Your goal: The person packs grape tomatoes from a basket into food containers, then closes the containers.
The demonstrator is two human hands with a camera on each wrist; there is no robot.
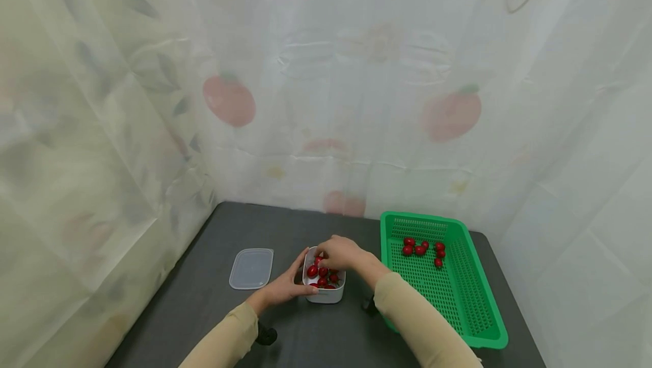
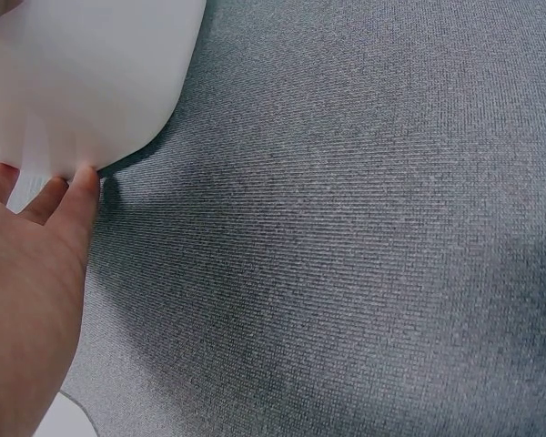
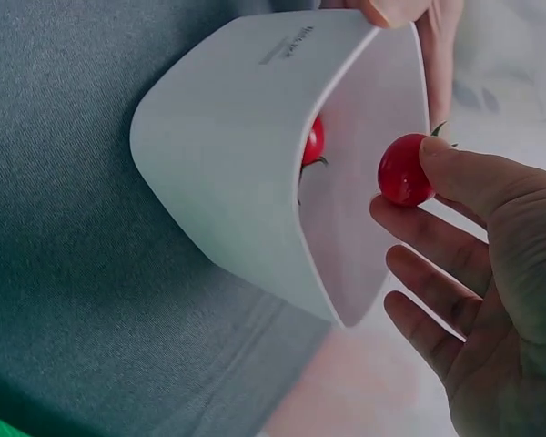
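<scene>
One lid (image 1: 252,269) is lying at nine o'clock from the white container (image 1: 326,296). At eight, the left hand (image 1: 283,290) is gripping the container between thumb and fingers. Red tomatoes (image 1: 312,271) are resting inside. At one, the right hand (image 1: 342,252) is pinching a single tomato (image 3: 405,171), other fingers apart. At three, a green basket (image 1: 438,289) is holding more tomatoes (image 1: 420,250).

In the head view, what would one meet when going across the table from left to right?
Translucent square lid, left hand, white container, green basket.
</scene>
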